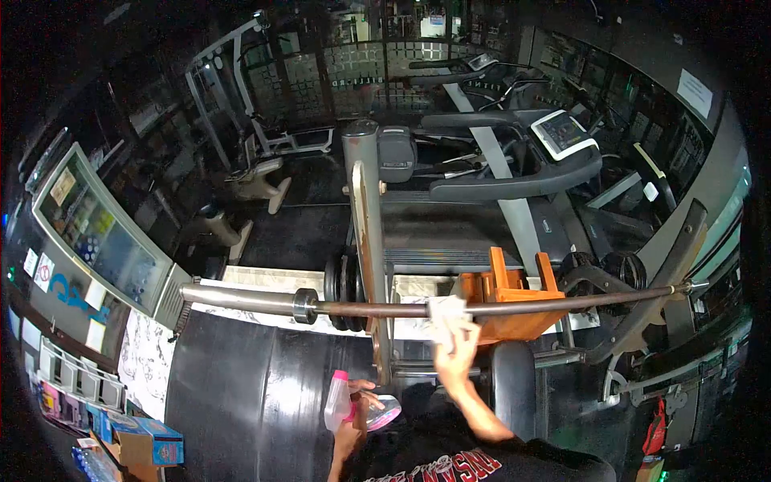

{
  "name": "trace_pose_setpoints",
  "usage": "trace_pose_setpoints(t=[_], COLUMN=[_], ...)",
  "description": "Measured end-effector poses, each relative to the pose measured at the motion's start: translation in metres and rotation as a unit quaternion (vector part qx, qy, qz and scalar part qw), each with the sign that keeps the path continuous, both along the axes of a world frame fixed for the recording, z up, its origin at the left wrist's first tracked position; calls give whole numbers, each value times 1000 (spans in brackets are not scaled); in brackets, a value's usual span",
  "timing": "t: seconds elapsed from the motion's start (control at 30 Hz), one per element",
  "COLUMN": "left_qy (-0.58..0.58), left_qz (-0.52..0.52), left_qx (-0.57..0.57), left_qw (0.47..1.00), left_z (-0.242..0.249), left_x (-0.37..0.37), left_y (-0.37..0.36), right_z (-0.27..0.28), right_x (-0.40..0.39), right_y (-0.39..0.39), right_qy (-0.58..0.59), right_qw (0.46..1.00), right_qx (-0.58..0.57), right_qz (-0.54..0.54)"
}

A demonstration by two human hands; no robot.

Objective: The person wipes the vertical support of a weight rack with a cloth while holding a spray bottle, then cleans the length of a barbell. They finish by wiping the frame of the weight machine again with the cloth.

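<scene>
My right hand (456, 345) presses a white cloth (446, 315) against the dark shaft of a long barbell (385, 310), its fingers closed on the cloth. The cloth overlaps the bar near its middle. Lower down, my left hand (363, 408) is wrapped around a translucent plastic bottle (337, 406) with a pink top. A rounded, shiny piece with pink colouring (387, 411) shows on the other side of the left fingers; what it is I cannot tell. The barbell's thick silver sleeve (241, 298) extends to the left.
A grey rack post (365, 217) rises behind the bar, with black weight plates (341, 291) beside it. An orange wooden stool (514, 301) stands behind the bar, close to a black padded bench (514, 390). Treadmills (514, 177) stand farther back; boxes (136, 442) lie lower left.
</scene>
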State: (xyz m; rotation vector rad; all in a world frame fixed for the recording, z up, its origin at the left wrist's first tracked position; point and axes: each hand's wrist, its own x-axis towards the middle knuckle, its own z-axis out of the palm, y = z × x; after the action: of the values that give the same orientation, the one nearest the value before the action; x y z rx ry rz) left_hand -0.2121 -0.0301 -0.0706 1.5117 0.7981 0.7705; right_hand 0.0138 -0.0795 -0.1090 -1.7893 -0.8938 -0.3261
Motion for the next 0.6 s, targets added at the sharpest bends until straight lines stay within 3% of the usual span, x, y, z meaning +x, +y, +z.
trace_pose_setpoints(t=[0.13, 0.23, 0.33, 0.4, 0.47, 0.53, 0.6], left_qy=[-31, -57, -67, -12, 41, 66, -73], left_qz=[-21, -20, -18, -8, -2, -6, -28], left_qx=[15, 22, 21, 31, 43, 48, 55], left_qw=[999, 998, 997, 999, 998, 997, 995], left_z=[-9, -21, -27, -19, -10, -6, -1], left_x=[6, 4, 1, -4, -8, -5, 4], left_y=[3, 5, 6, 4, 4, 6, 10], right_z=[1, 8, 7, 9, 10, 14, 4], right_x=[-25, -21, -1, 16, 38, 55, 71], right_y=[13, -2, -27, -48, -61, -67, -74], right_qy=[95, 71, 25, -1, -41, 30, 4], right_qw=[961, 941, 977, 998, 990, 972, 969], right_qx=[-68, -67, -11, 17, 120, 174, 140], right_qz=[250, 323, 212, 57, -64, -158, -206])
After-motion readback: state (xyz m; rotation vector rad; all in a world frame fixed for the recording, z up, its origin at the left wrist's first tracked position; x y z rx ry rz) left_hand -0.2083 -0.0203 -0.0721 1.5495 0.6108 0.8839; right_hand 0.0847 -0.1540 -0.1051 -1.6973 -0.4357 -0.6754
